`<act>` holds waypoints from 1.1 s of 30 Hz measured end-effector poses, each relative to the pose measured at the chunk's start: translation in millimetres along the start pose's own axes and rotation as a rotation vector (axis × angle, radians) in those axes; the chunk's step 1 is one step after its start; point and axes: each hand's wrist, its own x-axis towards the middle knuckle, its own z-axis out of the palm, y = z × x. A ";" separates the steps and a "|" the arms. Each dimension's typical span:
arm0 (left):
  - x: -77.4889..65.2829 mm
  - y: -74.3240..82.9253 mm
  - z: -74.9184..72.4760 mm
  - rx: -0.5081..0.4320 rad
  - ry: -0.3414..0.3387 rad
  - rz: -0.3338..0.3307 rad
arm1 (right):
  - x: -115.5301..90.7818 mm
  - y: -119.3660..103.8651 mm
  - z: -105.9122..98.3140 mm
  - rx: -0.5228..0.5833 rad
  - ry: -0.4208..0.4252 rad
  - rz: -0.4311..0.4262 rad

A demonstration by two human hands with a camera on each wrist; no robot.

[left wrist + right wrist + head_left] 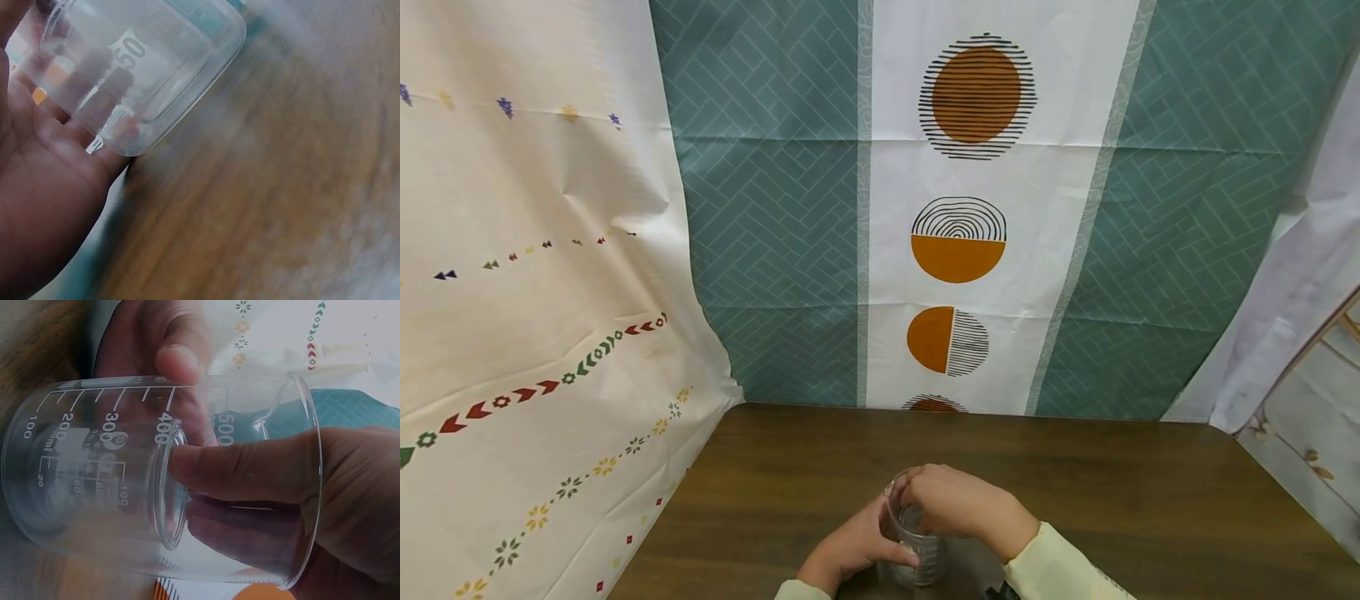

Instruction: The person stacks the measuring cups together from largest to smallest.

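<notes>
A large clear glass beaker (929, 568) with white volume marks stands on the table, its base near the wood in the left wrist view. My left hand (857, 542) grips it from the left side, thumb in front. Inside it sits a smaller glass beaker (170, 534), its rim at about the 400 mark in the right wrist view. My right hand (962, 504) reaches down through the large beaker's mouth. The right thumb and fingers (250, 469) pinch the small beaker at its rim. Glass blurs the exact fingertip contact.
A dark brown wooden table (1075, 475) lies under the beakers. Behind it hangs a green and white patterned cloth (767, 208). A cream embroidered cloth (535, 333) hangs along the left. By the right sleeve is a small black object (1002, 592), partly cut off.
</notes>
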 end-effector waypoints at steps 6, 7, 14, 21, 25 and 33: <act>0.6 2.1 -0.4 0.018 0.013 -0.022 | 0.6 1.7 0.7 -0.004 -0.009 0.007; 1.0 1.9 -0.4 0.017 0.013 -0.021 | 0.5 1.9 1.0 -0.001 -0.012 0.010; -0.7 -0.1 1.1 0.000 -0.013 0.000 | -3.4 0.8 4.1 0.015 0.004 -0.001; -3.0 2.0 -1.8 0.050 -0.001 0.019 | -9.3 -0.4 -0.5 0.050 0.067 -0.042; -4.3 2.2 -5.3 0.073 0.006 0.011 | -13.3 0.7 -3.3 0.050 0.162 -0.083; -10.3 2.2 -10.2 0.095 0.006 0.035 | -30.4 13.5 -11.0 -0.004 0.481 -0.092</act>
